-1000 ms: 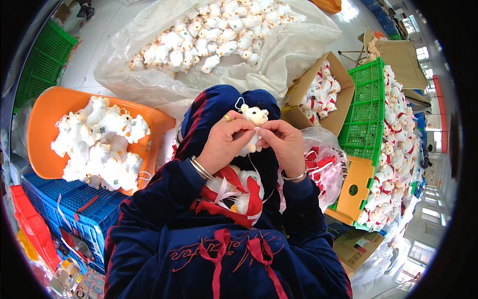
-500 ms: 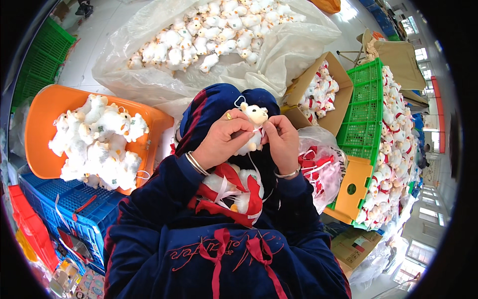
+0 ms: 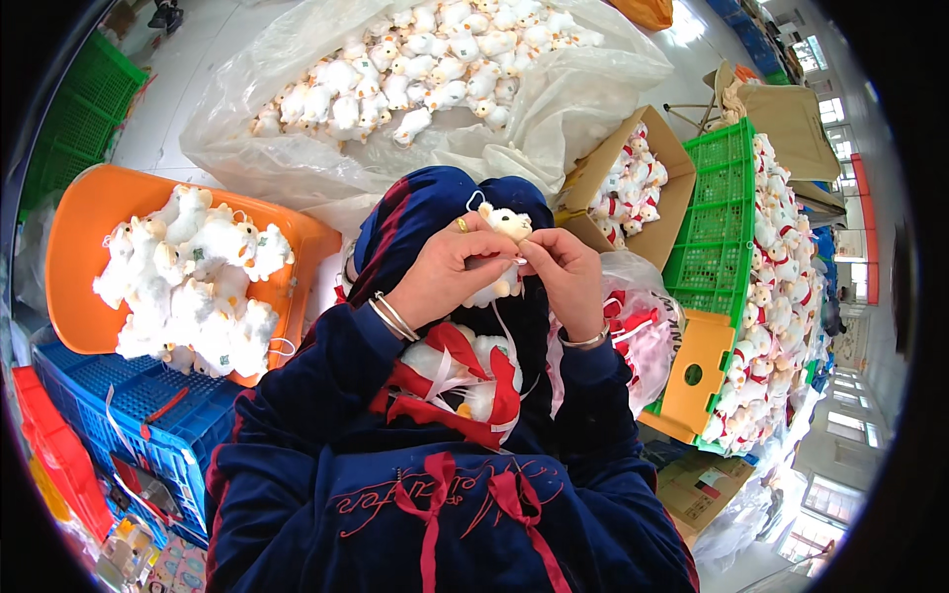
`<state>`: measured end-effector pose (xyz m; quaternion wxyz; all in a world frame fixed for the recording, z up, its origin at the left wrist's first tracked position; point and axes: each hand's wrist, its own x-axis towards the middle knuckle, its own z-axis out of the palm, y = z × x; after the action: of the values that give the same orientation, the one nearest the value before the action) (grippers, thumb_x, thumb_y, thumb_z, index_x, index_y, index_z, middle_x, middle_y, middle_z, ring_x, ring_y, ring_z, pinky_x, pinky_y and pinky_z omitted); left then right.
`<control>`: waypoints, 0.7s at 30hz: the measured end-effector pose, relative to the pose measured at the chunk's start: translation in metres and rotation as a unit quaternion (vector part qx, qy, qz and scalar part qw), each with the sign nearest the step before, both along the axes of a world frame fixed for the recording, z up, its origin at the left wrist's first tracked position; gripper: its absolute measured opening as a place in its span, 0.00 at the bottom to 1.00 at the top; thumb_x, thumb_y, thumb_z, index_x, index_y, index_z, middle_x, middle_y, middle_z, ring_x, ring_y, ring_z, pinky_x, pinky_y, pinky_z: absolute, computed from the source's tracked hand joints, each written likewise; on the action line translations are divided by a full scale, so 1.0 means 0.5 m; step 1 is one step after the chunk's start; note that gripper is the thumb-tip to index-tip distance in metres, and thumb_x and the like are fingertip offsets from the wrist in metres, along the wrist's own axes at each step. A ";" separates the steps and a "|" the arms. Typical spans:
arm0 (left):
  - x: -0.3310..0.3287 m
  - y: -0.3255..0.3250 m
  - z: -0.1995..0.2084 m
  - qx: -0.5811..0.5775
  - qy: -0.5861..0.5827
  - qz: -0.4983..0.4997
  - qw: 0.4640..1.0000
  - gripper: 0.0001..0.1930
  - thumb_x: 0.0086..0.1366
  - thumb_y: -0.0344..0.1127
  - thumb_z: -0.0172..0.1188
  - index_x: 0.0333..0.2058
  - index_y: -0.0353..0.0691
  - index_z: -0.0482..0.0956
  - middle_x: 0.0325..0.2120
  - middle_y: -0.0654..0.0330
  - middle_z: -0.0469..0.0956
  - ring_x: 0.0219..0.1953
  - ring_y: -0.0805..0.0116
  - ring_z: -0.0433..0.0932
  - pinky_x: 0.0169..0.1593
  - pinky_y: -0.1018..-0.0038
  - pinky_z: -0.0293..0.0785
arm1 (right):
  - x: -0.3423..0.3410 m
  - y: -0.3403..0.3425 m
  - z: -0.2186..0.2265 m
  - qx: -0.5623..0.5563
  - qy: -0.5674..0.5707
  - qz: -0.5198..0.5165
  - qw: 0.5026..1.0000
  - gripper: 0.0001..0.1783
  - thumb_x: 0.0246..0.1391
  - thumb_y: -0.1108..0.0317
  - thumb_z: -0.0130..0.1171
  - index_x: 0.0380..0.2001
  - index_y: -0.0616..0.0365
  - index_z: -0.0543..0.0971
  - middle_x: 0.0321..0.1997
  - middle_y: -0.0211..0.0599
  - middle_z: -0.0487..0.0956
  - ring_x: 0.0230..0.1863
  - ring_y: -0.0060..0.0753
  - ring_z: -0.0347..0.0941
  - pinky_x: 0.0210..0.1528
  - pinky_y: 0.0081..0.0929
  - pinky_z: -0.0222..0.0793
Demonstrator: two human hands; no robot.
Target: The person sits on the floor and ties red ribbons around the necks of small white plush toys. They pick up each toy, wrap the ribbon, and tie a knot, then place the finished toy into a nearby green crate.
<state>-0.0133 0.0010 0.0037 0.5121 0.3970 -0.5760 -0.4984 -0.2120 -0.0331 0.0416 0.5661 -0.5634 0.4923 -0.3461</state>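
Note:
A small cream plush animal (image 3: 506, 223) with a white hanging loop is held above my lap. My left hand (image 3: 442, 277) is closed around its side, with thumb and forefinger at its neck. My right hand (image 3: 566, 281) pinches a thin pale ribbon (image 3: 520, 261) under the toy's chin, and its fingertips nearly meet those of the left. The fingers partly hide the toy's body. On my lap below lie white plush toys (image 3: 480, 398) and red cloth pieces (image 3: 497, 387) with pale ribbons.
An orange plastic chair (image 3: 79, 262) at left bears white plush toys, beside a blue crate (image 3: 193, 410). Ahead lies a large plastic sheet (image 3: 237, 163) heaped with toys. To the right stand a cardboard box (image 3: 670, 183), a green crate (image 3: 707, 242) and a bag of red cloth pieces (image 3: 638, 341).
My right hand has moved slightly, bringing its fingertips closer to the left's at the toy's neck. The ribbon's pale end now shows between them. The toy stays in nearly the same place.

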 end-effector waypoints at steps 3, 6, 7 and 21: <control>-0.002 0.000 -0.002 -0.030 0.000 0.011 0.999 0.08 0.65 0.23 0.66 0.42 0.38 0.87 0.36 0.62 0.78 0.42 0.69 0.76 0.46 0.75 0.73 | -0.002 -0.001 0.008 0.006 0.008 0.015 1.000 0.07 0.66 0.72 0.63 0.42 0.67 0.82 0.35 0.29 0.83 0.34 0.17 0.80 0.39 0.16 0.76; -0.002 0.001 -0.003 -0.040 -0.002 0.018 0.999 0.08 0.65 0.23 0.66 0.42 0.38 0.87 0.36 0.62 0.78 0.42 0.68 0.76 0.45 0.75 0.73 | 0.000 -0.004 0.016 0.014 0.005 0.029 0.999 0.06 0.67 0.74 0.62 0.42 0.67 0.81 0.36 0.29 0.83 0.35 0.17 0.80 0.39 0.17 0.77; -0.003 0.001 -0.004 -0.045 -0.008 0.020 0.999 0.08 0.65 0.23 0.66 0.42 0.38 0.87 0.36 0.62 0.78 0.42 0.68 0.76 0.45 0.75 0.73 | 0.001 -0.005 0.019 0.017 0.001 0.033 0.999 0.06 0.67 0.74 0.62 0.42 0.66 0.81 0.36 0.29 0.83 0.35 0.18 0.80 0.39 0.17 0.77; 0.002 0.002 -0.006 -0.056 -0.055 0.022 0.997 0.06 0.66 0.26 0.65 0.41 0.38 0.85 0.38 0.60 0.75 0.44 0.65 0.76 0.49 0.73 0.72 | 0.015 -0.012 0.036 -0.050 0.092 0.068 0.992 0.04 0.65 0.75 0.60 0.38 0.67 0.79 0.28 0.30 0.80 0.29 0.17 0.78 0.32 0.19 0.75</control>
<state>-0.0123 0.0019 0.0006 0.5121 0.4072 -0.6211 -0.4315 -0.2043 -0.0393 0.0595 0.5115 -0.6525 0.4850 -0.2781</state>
